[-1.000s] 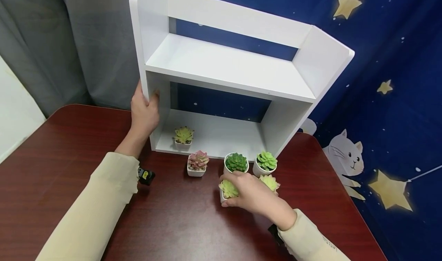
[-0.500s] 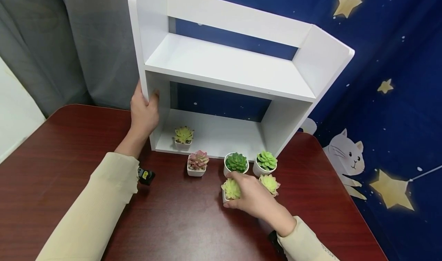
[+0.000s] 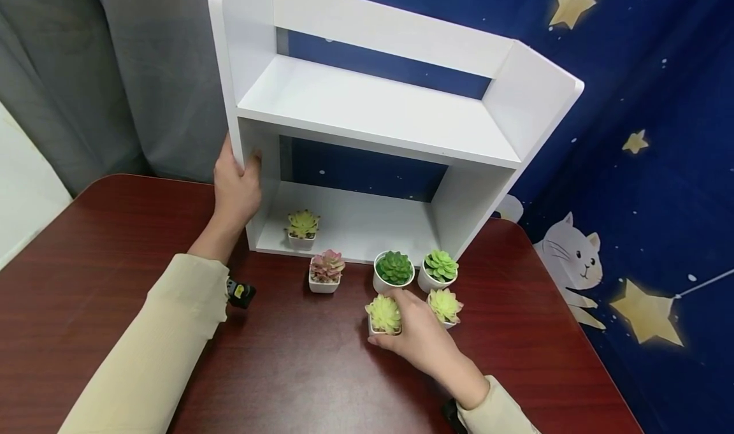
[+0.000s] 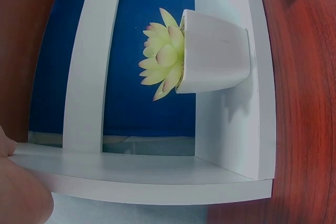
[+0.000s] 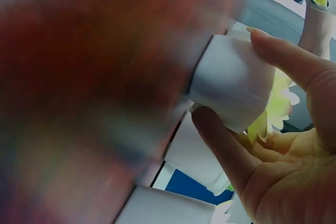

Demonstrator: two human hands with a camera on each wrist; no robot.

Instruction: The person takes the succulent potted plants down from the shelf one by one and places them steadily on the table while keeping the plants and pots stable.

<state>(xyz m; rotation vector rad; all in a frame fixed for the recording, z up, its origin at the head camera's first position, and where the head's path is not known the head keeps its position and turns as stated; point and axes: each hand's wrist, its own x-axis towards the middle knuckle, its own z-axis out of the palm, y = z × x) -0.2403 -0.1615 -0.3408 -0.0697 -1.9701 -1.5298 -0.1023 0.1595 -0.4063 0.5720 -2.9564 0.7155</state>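
My left hand (image 3: 236, 188) grips the left side panel of a white two-tier shelf (image 3: 373, 120), thumb on the inner face. With my right hand (image 3: 421, 333) I hold a yellow-green succulent (image 3: 384, 314) in a white square pot, low over the table or on it. The right wrist view shows thumb and finger on opposite sides of that pot (image 5: 233, 80). Inside the lower tier, at its left, stands another yellow-green succulent (image 3: 302, 224). In front of the shelf are a pink succulent (image 3: 327, 267), a dark green one (image 3: 394, 268), a bright green one (image 3: 440, 266) and a pale yellow-green one (image 3: 445, 305).
The dark red table (image 3: 275, 370) carries the shelf and pots. Behind hang a grey curtain (image 3: 143, 77) and a blue cloth (image 3: 619, 198) with stars and a cat. The shelf's middle board (image 3: 378, 112) overhangs the lower tier.
My right hand has shifted slightly right with the held succulent, and more of the pale succulent beside it shows. My left hand keeps its grip on the shelf.
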